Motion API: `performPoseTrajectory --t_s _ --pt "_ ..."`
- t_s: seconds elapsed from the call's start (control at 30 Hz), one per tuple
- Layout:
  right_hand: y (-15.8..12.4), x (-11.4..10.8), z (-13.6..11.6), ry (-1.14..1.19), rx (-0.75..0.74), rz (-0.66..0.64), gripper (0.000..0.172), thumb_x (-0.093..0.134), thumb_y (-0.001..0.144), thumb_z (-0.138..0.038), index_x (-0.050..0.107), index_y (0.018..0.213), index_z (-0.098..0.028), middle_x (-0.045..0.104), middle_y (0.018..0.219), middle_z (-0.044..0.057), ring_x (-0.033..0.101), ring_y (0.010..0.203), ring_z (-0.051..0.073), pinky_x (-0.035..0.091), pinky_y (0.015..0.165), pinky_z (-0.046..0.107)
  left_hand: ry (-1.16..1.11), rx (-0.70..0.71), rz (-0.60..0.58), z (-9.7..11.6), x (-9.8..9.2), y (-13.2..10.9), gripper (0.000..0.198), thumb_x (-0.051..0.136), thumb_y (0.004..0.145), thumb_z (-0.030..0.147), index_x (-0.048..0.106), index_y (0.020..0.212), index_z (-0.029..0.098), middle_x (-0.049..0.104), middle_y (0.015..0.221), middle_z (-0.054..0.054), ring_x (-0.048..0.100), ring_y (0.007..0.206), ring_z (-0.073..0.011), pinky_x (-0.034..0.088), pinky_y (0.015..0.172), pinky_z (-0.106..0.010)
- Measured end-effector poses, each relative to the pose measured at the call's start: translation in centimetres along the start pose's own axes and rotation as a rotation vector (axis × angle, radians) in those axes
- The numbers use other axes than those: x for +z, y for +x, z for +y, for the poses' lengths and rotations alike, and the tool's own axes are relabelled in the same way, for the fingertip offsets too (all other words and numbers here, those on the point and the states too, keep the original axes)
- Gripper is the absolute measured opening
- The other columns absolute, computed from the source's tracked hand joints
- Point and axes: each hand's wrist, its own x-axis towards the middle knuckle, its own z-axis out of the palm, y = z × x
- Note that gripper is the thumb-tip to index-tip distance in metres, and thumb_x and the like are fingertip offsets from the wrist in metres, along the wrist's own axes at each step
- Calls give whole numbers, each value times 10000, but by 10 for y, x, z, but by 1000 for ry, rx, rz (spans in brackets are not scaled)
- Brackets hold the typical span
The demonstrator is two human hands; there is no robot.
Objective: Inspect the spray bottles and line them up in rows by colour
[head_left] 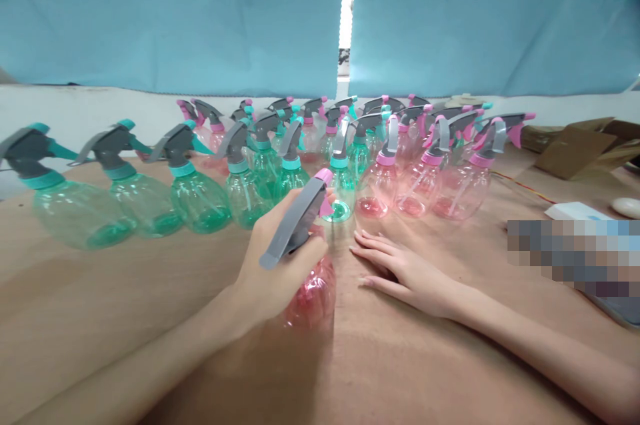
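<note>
My left hand (280,265) is wrapped round the neck of a pink spray bottle (313,295) with a grey and pink trigger head. That bottle stands near the middle of the wooden table (400,371), its nozzle pointing away to the upper right. My right hand (405,271) rests palm down on the tabletop just right of it, fingers stretched out and holding nothing. Beyond both hands is a front row of green spray bottles (200,201) on the left and pink spray bottles (463,191) on the right.
More spray bottles (380,108) crowd behind the front row. At the right lie brown cardboard (575,148), a white box (575,211), a white rounded object (627,207) and a thin red-yellow wire (525,188). Something pixelated covers part of the right edge. Blue curtains (200,18) hang behind.
</note>
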Motion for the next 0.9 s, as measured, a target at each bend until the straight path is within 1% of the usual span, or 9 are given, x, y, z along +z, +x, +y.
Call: performPoseTrajectory --t_s 0.13,0.27,0.37,0.53,0.67,0.73,0.9 --pt "0 1 1 12 -8 9 573 484 943 -515 433 1440 -235 360 1524 93 285 1418 298 286 1136 533 -52 -35 -20 -2 0 -1 189 477 762 95 524 890 226 483 723 43 429 629 -120 363 597 -260" --pt "0 -1 0 -23 8 -22 596 457 949 -532 429 1442 -199 351 1528 108 276 1423 286 288 1140 510 -77 -58 -29 -1 0 -1 192 476 753 91 518 888 221 483 714 45 419 616 -115 361 586 -255" --pt "1 -1 -1 -35 15 -33 609 444 950 -544 430 1440 -181 344 1531 116 267 1427 280 290 1142 498 -94 -44 -30 2 -1 0 175 481 743 95 496 861 224 472 701 51 408 601 -111 359 574 -250" --pt "0 1 1 -17 -1 -11 586 463 949 -528 425 1443 -214 353 1529 100 276 1424 280 293 1138 511 -155 -44 -69 6 -3 3 138 480 728 118 432 789 232 424 660 60 397 575 -117 352 550 -255" --pt "0 2 2 8 -2 2 579 488 941 -518 426 1443 -236 362 1524 92 285 1419 292 289 1136 527 -141 -16 -69 8 -5 4 174 470 718 120 338 713 232 335 650 59 326 561 -114 293 526 -262" --pt "0 1 2 4 1 -1 581 485 941 -520 429 1442 -230 363 1524 94 283 1420 292 283 1140 525 -124 0 -65 8 -5 4 186 469 718 114 325 709 233 312 651 59 306 559 -113 285 524 -263" --pt "0 2 3 32 -15 11 556 494 944 -500 426 1442 -263 344 1534 75 277 1421 297 297 1132 528 -89 -8 -49 9 -6 4 175 473 717 138 328 706 236 324 643 58 343 556 -118 294 530 -267"
